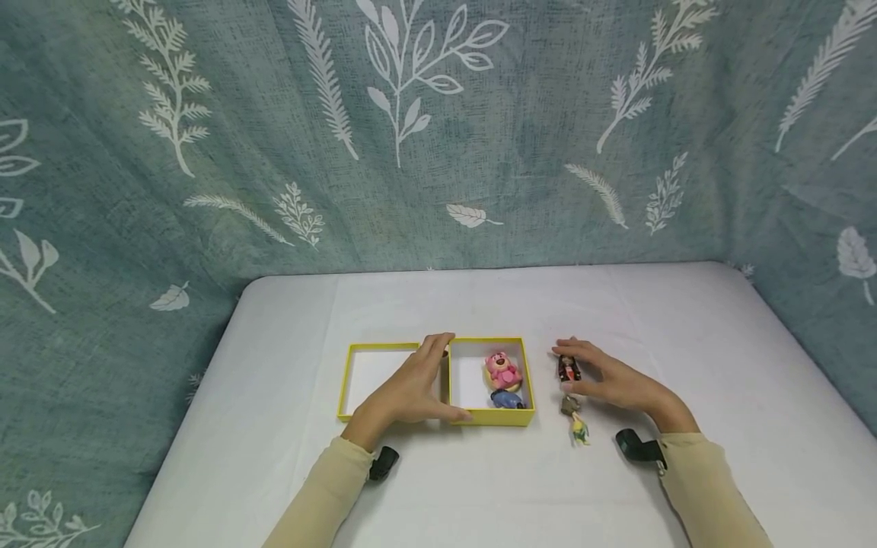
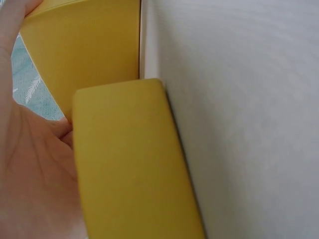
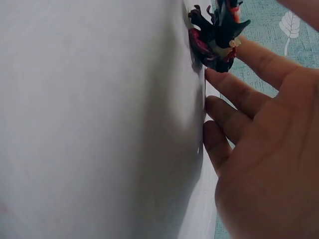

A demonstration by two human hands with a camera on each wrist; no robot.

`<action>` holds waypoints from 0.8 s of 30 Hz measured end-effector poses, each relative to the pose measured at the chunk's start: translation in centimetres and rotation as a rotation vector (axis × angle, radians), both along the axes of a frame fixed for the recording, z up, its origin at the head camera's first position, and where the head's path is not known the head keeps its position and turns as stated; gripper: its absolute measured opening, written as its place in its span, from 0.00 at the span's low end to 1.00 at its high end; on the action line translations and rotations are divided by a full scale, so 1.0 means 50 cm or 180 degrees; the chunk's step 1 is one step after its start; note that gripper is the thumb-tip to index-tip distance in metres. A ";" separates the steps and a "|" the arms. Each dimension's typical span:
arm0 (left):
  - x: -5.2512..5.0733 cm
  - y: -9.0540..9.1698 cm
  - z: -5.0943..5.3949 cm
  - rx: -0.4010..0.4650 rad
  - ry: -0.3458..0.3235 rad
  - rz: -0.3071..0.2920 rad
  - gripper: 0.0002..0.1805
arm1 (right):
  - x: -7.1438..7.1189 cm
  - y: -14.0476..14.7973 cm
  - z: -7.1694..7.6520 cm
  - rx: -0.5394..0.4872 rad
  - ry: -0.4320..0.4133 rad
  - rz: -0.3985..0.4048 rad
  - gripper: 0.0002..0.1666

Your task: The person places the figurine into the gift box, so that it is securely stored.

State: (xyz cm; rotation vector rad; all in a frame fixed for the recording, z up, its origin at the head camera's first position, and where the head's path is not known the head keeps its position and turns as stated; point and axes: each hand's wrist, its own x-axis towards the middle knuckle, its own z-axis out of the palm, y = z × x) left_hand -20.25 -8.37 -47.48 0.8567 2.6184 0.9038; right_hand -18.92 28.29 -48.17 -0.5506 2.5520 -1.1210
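Figurine in yellow and green (image 1: 579, 428) lies nearest on the white table (image 1: 473, 495), just below the right hand (image 1: 613, 380). Beyond it, between that hand's spread fingers and thumb, sits a dark-haired figurine (image 1: 569, 370), long axis seemingly near to far; whether they pinch it I cannot tell. Farther left, the left hand (image 1: 411, 388) grips a yellow box (image 1: 495, 418) holding a blue figurine (image 1: 507, 399) and a pink bear (image 1: 503, 371); behind hangs leaf-print cloth (image 1: 534, 205).
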 end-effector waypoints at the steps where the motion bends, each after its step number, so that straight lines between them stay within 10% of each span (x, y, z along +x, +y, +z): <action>1: 0.001 0.000 0.000 0.0000 -0.0002 0.0004 0.70 | 0.001 0.001 0.001 -0.0016 -0.0011 -0.0007 0.38; 24: -0.001 0.001 -0.005 0.0040 0.0016 0.0013 0.70 | -0.006 0.010 -0.007 0.0128 0.0382 -0.0067 0.32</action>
